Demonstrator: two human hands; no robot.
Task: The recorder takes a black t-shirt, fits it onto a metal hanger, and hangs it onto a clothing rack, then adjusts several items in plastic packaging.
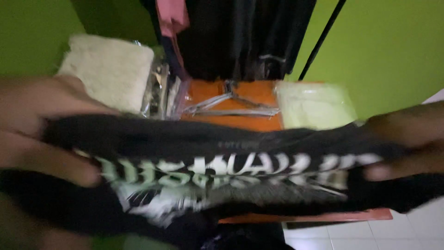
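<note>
Before green walls (384, 51), over an orange surface (252, 92), left hand (46, 129) and right hand (407, 143) each gripping a black printed garment (222, 180).

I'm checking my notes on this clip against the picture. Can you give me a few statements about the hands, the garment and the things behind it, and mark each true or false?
1. Both hands grip the black garment, the left hand at one end and the right hand at the other. True.
2. The garment is plain, with no print. False: a pale print runs across its front.
3. Wire hangers lie on an orange surface behind the garment. True.
4. The wall is painted blue. False: it is bright green.
5. A cream fluffy bundle sits to the left of the hangers. True.
6. The right hand holds a hanger. False: it holds only the garment.
</note>
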